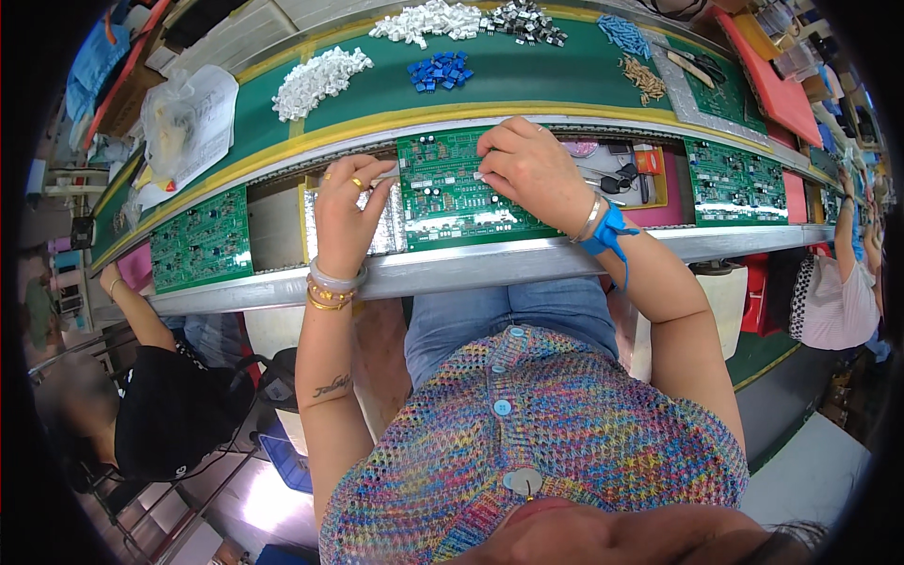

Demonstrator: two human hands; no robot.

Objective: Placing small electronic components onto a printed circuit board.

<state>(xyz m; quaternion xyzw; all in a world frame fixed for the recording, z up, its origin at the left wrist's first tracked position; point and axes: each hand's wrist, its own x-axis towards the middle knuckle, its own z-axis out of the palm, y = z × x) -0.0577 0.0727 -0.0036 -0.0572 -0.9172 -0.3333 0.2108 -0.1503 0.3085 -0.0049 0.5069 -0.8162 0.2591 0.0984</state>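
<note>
A green circuit board (443, 207) lies in front of me on the rail, with many small parts on it. My right hand (535, 174) is over its upper right part, thumb and fingers pinched on a small white connector (478, 175) close to the board's surface. Beside the board's left edge is my left hand (347, 209), thumb and index fingertip drawn close together. Whatever it may hold is too small to make out. Loose white connectors (320, 83), blue components (440, 71) and more white connectors (428, 23) are heaped on the green bench beyond.
Black components (524, 23), blue parts (623, 35) and tan parts (642, 80) lie further along. Other boards (201, 240) (736, 184) sit on the rail to either side. A yellow tray (659, 179) holds tools below. Co-workers sit at left (169, 405) and right (843, 297).
</note>
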